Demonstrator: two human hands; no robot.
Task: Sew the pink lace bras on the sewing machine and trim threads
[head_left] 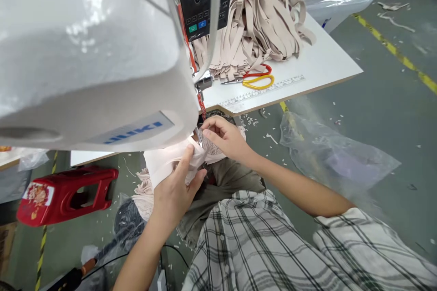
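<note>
The white sewing machine [95, 68] fills the upper left, and its needle area is lit. A pale pink fabric piece [159, 163] lies at the needle under the machine head. My left hand [174, 191] holds this fabric from the left, index finger pressed on top and thumb apart below. On the other side, my right hand [228, 138] is closed in a pinch at the fabric's edge beside the presser foot [198, 137]. What lies between its fingertips is mostly hidden. Beige lace fabric [213, 148] shows beneath the right hand.
A heap of beige straps [259, 18] lies on the white table [327, 54], near scissors [258, 82] and a printed ruler [269, 91]. A control panel [205, 4] hangs above. A red stool [68, 195] lies at left; a plastic bag [327, 154] is on the floor.
</note>
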